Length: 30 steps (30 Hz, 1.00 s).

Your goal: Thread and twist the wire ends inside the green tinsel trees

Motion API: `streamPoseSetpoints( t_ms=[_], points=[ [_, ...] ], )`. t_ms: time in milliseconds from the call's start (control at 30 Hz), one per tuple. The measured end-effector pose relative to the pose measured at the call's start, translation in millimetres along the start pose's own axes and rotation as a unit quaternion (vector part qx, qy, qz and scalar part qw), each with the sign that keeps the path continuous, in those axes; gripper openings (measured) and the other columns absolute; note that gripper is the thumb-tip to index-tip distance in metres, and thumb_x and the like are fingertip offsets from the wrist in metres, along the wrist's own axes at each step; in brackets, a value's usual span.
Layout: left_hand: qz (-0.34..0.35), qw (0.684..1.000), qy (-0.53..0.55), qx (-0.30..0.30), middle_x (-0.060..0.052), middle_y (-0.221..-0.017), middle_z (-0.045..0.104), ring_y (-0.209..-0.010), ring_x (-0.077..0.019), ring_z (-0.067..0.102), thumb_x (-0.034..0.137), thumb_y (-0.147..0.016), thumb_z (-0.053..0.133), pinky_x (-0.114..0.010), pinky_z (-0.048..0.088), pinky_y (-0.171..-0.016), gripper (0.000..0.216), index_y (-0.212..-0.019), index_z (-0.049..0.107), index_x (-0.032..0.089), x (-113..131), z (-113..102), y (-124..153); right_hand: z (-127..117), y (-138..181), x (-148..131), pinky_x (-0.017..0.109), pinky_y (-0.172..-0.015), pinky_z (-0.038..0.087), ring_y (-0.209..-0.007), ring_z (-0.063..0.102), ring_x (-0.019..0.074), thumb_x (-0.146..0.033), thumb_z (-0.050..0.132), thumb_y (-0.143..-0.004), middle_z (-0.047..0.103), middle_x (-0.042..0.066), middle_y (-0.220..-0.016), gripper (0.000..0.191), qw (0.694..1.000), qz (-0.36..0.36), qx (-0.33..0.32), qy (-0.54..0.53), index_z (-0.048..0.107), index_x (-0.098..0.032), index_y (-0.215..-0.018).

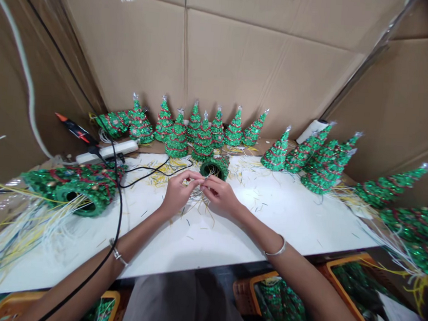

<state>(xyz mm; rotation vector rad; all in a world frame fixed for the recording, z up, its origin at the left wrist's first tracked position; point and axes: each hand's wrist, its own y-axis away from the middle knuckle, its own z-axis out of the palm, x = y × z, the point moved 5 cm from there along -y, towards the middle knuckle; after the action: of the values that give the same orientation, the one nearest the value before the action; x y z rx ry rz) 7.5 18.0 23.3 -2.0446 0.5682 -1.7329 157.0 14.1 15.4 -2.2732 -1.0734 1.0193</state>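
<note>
Head: left hand [178, 190], right hand [221, 195] fingertip-to-fingertip

I'm looking at a small assembly workshop: cardboard walls [243, 50] box in a white desk [201, 238] lined with identical beaded Christmas trees [204, 138], loose wires [14, 234], and crates [341, 272] below.

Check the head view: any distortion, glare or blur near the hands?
Head view: heavy fisheye, the table front edge bows and the outer trees stretch; light soft and even, mild glare on the white top, faint shadow under the left hand and right hand; both, pinching wires, are sharp; top right corner dark.
</note>
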Motion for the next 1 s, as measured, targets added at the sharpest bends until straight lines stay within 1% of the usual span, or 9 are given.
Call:
streamPoseSetpoints(
  t_ms=[200, 400, 533, 767, 1000],
  points=[
    [-0.014, 1.000, 0.018, -0.012, -0.004, -0.086, 0.073, -0.090, -0.0198, 0.067, 0.028, -0.082, 0.070, -0.032, 0.048, -0.083, 0.009, -0.078, 0.070, 0.020, -0.6, 0.9, -0.1, 0.3, 0.1, 1.0, 0.024, -0.062, 0.041, -0.068, 0.052, 0.0127, -0.023, 0.049, -0.097, 0.057, 0.004, -0.080, 0.020, 1.000, 0.001, -0.002, 0.003, 0.066, -0.017, -0.092],
    [-0.032, 0.999, -0.006, 0.006, -0.004, -0.086, 0.071, -0.085, -0.0182, 0.064, 0.033, -0.082, 0.069, -0.030, 0.047, -0.076, 0.014, -0.081, 0.070, 0.019, -2.6, 0.0, -1.8, -0.3, 0.1, 0.4, 0.024, -0.063, 0.041, -0.070, 0.053, 0.0131, -0.022, 0.049, -0.097, 0.058, 0.004, -0.081, 0.019, 1.000, 0.006, 0.003, -0.001, 0.066, -0.017, -0.089],
    [-0.026, 1.000, -0.008, 0.003, -0.004, -0.087, 0.069, -0.084, -0.0171, 0.063, 0.034, -0.083, 0.069, -0.028, 0.047, -0.075, 0.016, -0.083, 0.069, 0.019, -4.7, 0.3, -3.0, -0.6, -0.1, 0.6, 0.025, -0.063, 0.041, -0.069, 0.053, 0.0129, -0.022, 0.050, -0.097, 0.058, 0.004, -0.081, 0.018, 1.000, 0.009, 0.002, -0.004, 0.066, -0.017, -0.090],
    [-0.016, 1.000, -0.005, 0.012, -0.002, -0.081, 0.066, -0.078, -0.0151, 0.060, 0.033, -0.083, 0.068, -0.027, 0.045, -0.071, 0.014, -0.080, 0.067, 0.019, -4.0, 0.3, -2.2, -0.7, -0.1, -0.2, 0.025, -0.063, 0.040, -0.069, 0.052, 0.0131, -0.023, 0.049, -0.097, 0.057, 0.003, -0.079, 0.018, 1.000, 0.011, 0.002, 0.001, 0.065, -0.018, -0.091],
    [-0.019, 1.000, -0.005, 0.014, -0.001, -0.080, 0.066, -0.075, -0.0147, 0.059, 0.033, -0.084, 0.068, -0.027, 0.045, -0.070, 0.015, -0.080, 0.066, 0.019, -4.2, 0.5, -1.7, -0.4, 0.0, 0.7, 0.025, -0.062, 0.040, -0.068, 0.052, 0.0129, -0.023, 0.050, -0.097, 0.056, 0.003, -0.078, 0.018, 1.000, 0.013, 0.005, 0.002, 0.066, -0.018, -0.093]
  ],
)
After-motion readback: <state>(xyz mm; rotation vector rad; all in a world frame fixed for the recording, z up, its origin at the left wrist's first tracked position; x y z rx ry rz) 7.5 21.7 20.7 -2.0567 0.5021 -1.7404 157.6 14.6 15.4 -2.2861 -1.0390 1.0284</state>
